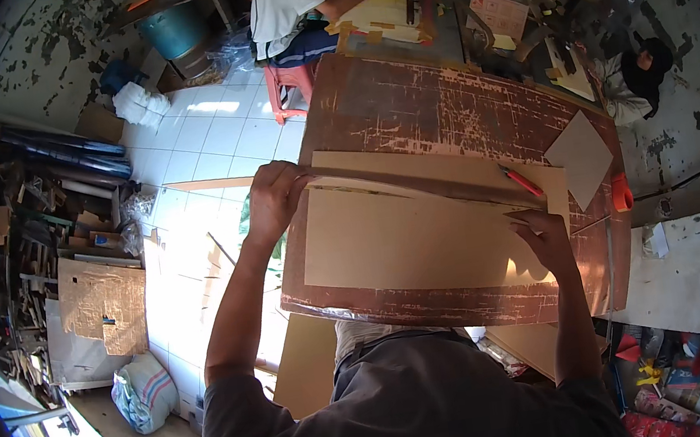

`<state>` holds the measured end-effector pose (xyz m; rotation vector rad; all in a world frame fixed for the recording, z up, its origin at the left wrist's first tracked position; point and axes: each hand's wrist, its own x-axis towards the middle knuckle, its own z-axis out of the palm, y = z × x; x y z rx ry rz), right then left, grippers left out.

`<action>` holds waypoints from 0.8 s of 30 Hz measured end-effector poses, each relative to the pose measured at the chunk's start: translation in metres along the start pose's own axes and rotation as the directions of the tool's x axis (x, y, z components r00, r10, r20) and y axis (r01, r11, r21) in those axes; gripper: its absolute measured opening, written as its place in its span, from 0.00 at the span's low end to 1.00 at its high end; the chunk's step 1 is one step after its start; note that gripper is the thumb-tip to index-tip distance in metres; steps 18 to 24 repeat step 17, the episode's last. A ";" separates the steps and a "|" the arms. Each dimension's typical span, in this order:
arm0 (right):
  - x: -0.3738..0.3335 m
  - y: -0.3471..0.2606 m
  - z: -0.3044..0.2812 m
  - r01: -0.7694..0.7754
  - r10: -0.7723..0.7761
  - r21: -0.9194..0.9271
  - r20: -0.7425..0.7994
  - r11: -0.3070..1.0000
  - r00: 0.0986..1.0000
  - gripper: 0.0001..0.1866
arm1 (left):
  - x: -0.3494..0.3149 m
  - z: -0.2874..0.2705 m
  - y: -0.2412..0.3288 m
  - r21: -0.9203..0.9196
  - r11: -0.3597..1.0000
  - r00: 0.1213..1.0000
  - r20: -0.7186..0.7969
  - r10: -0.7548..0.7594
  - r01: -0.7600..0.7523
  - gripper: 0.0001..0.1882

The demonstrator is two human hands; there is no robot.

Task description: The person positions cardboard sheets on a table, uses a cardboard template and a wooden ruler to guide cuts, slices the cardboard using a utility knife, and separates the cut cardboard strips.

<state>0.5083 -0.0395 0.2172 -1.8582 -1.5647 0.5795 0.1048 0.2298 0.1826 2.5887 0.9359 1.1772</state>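
Note:
My left hand (276, 197) is closed around the left end of a long, thin brown strip (416, 183), raised at the table's left side. The strip bows as it runs rightward over a large flat sheet of brown cardboard (397, 243). At its right end, my right hand (544, 237) pinches the near edge with thumb and fingers; part of that grip is hidden. Just beyond the right hand, a slim red tool with a dark tip (522, 181), resembling a cutter, rests on the cardboard.
The scratched brown table (388, 107) also carries a smaller grey-brown sheet (579, 160) at right. Beyond it, a co-worker (284, 6) sits on a red stool (286, 85) at another bench. Scrap material (26, 243) is piled at left. An orange roll (622, 192) sits by the right edge.

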 end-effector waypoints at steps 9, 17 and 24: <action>0.020 -0.039 0.046 -0.394 0.214 0.292 0.496 0.872 0.842 0.14 | -0.108 -0.086 -0.023 -0.180 0.892 0.899 0.227 -0.374 0.416 0.08; 0.044 -0.108 0.128 -0.522 0.158 0.538 0.581 0.662 0.798 0.27 | -0.233 -0.185 -0.065 -0.381 0.475 0.526 0.035 -0.850 0.793 0.05; 0.044 -0.108 0.128 -0.522 0.158 0.538 0.581 0.662 0.798 0.27 | -0.233 -0.185 -0.065 -0.381 0.475 0.526 0.035 -0.850 0.793 0.05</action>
